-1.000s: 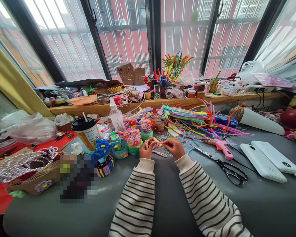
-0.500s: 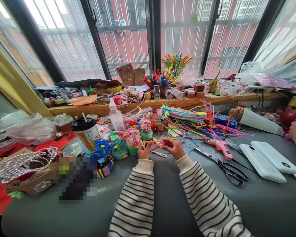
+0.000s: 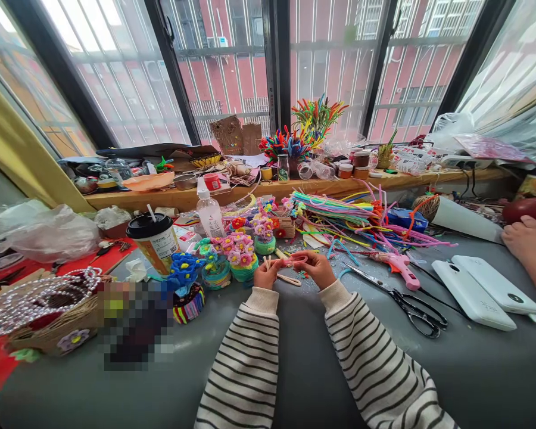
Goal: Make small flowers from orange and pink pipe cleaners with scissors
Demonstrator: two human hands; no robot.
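My left hand [image 3: 267, 275] pinches cream pipe cleaners [image 3: 290, 280], whose looped end hangs out over the table. It also has hold of one end of a pink pipe cleaner [image 3: 297, 258]. With thumb and fingertips, my right hand [image 3: 320, 269] grips the other side of that pink strand, which is bent into a loop between both hands. Close by on the left stands a small pot of pink pipe-cleaner flowers [image 3: 240, 253]. Next to it are a teal-and-green flower pot [image 3: 217, 271] and a striped pot with blue flowers [image 3: 188, 298].
Black-handled scissors [image 3: 411, 307], a pink glue gun [image 3: 402, 267] and white power banks [image 3: 477, 292] lie to the right. Another person's hand [image 3: 524, 241] rests at the right edge. A pipe-cleaner bundle [image 3: 335, 208], bottle [image 3: 209, 211], lidded cup [image 3: 154, 241] and beaded basket [image 3: 49, 325] surround the workspace.
The pink pipe cleaner has shifted into a raised loop between my hands, which stay nearly in place. At right, the other person's hand has come further into view.
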